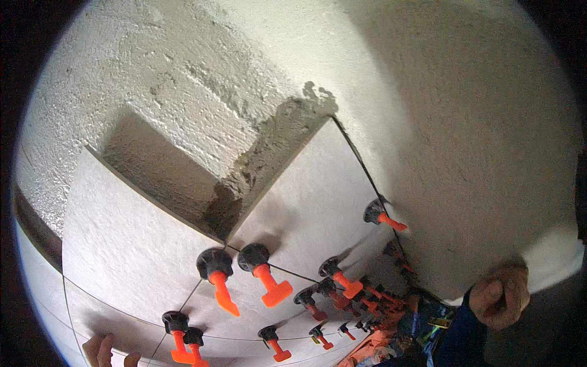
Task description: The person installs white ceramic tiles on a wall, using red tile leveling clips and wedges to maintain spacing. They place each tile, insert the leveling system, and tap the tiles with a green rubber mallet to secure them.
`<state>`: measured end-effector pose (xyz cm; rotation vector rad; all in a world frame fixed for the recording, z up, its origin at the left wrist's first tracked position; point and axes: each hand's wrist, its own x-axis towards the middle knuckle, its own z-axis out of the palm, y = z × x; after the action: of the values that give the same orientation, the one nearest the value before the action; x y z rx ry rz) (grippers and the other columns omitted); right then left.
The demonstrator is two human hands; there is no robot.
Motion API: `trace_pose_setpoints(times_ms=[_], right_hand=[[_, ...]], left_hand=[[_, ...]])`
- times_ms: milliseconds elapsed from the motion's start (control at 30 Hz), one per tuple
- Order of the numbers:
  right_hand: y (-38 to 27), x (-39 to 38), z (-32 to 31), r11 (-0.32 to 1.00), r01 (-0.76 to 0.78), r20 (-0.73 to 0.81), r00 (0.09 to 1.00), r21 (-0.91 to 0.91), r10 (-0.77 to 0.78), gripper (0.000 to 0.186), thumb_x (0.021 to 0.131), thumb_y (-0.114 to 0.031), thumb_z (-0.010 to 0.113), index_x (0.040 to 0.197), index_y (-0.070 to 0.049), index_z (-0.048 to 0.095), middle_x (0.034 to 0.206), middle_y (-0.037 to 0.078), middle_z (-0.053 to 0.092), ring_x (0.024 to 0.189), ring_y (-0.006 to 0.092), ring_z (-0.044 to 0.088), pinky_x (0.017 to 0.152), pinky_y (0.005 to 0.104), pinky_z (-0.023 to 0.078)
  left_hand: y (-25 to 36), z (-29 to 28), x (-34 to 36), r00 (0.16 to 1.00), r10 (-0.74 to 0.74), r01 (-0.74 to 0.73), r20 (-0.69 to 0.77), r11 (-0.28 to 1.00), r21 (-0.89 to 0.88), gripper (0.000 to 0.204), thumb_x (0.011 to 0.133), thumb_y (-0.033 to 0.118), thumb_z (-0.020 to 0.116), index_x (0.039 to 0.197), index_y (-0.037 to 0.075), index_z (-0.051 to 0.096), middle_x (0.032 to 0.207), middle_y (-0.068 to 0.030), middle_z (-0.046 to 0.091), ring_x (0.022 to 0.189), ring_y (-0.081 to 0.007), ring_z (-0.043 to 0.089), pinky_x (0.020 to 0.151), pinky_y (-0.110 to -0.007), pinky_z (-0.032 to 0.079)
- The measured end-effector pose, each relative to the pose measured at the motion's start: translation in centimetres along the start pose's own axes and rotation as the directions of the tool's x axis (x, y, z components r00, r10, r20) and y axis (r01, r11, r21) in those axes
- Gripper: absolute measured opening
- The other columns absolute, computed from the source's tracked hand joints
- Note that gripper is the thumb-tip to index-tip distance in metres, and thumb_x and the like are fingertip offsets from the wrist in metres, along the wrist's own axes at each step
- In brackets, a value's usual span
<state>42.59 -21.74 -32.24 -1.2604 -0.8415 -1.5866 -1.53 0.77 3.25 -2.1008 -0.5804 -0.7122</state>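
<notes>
Pale grey wall tiles cover the lower wall, with tile levelers set along their joints. Each leveler has a black round base and an orange T-handle; the leveler and its neighbour sit near the tile corners in the middle. At the lower left, my left hand has its fingers apart against a tile, close to a pair of levelers. My right hand is at the lower right beside the adjoining wall, fingers curled closed. What lies inside them, if anything, is hidden.
Rough grey plaster spreads above the tiles, with a damp mortar patch beside the upper tile's edge. A plain side wall meets the tiles at the right corner. Several more levelers and an orange bag-like heap are lower down.
</notes>
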Motion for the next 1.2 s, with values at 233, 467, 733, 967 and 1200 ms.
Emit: trace_pose_setpoints(times_ms=[233,467,733,967,1200], right_hand=[[2.8,1.2,0.9,0.944,0.222,-0.028,0.971,-0.245,-0.236,0.022,0.106,-0.021,0.063,0.103,0.001,0.063,0.074,0.011,0.066,0.059,0.0249,0.064,0.055,0.0398,0.055],[1.1,4.3,1.2,0.999,-0.006,0.305,0.952,-0.045,0.020,0.024,0.105,-0.026,0.072,0.097,-0.007,0.062,0.076,0.009,0.066,0.056,0.0238,0.060,0.055,0.0393,0.054],[2.3,-0.4,0.2,0.840,-0.049,0.125,0.983,-0.540,0.138,0.021,0.110,-0.014,0.061,0.122,0.002,0.070,0.118,0.017,0.072,0.097,0.0251,0.070,0.082,0.0353,0.057],[-1.3,4.1,2.9,0.824,-0.233,0.106,0.937,-0.517,0.332,0.044,0.110,-0.017,0.064,0.150,0.000,0.058,0.135,0.019,0.068,0.114,0.0307,0.070,0.094,0.0384,0.057],[-2.2,6.5,4.8,0.778,-0.025,0.240,0.944,-0.628,0.224,0.055,0.109,-0.025,0.065,0.157,-0.003,0.051,0.153,0.022,0.059,0.135,0.0318,0.063,0.112,0.0407,0.052]], left_hand=[[0.4,1.6,-2.0,0.965,-0.262,0.263,-0.030,0.962,0.070,0.061,0.059,0.014,0.098,0.115,0.007,0.073,0.118,-0.0099,0.064,0.112,-0.0298,0.061,0.093,-0.044,0.053],[3.2,2.5,-3.5,0.974,-0.226,0.228,-0.031,0.971,0.073,0.052,0.068,0.023,0.095,0.114,0.010,0.076,0.125,-0.0123,0.066,0.117,-0.0338,0.062,0.095,-0.047,0.055],[7.3,6.4,-8.2,0.952,-0.281,0.289,0.125,0.955,-0.058,0.064,0.079,0.021,0.086,0.138,0.003,0.069,0.164,-0.0223,0.048,0.157,-0.0434,0.037,0.126,-0.067,0.029],[8.7,9.3,-10.3,0.964,-0.248,0.260,0.099,0.956,-0.135,0.101,0.078,0.032,0.089,0.163,0.005,0.042,0.173,-0.0224,0.031,0.163,-0.0426,0.023,0.126,-0.078,0.009],[8.8,9.2,-10.4,0.960,-0.257,0.277,0.114,0.935,-0.220,0.094,0.085,0.034,0.084,0.163,0.005,0.042,0.173,-0.0206,0.033,0.164,-0.0400,0.023,0.126,-0.077,0.009]])
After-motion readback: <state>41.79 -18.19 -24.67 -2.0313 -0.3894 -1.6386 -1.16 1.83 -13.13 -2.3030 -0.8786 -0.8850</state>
